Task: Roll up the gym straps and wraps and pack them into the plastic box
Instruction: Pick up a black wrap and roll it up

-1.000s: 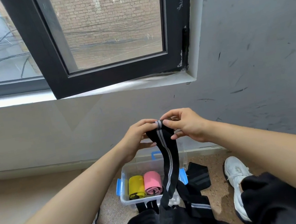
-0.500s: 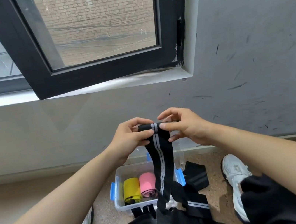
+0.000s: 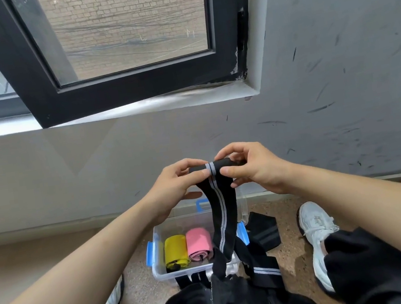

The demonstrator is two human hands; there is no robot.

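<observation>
Fingers [image 3: 195, 177] and thumbs of the left hand [image 3: 174, 190] and right hand [image 3: 254, 167] clamp the small rolled top of a black striped wrap [image 3: 221, 216] at centre frame. Its tail hangs toward six o'clock, over the plastic box [image 3: 157, 269] holding a yellow roll [image 3: 175, 250] and a pink roll [image 3: 198, 242]. Rolling tightly probably needs even tension and squared edges. Both forearms [image 3: 94, 268] reach forward, converging from seven and five o'clock.
</observation>
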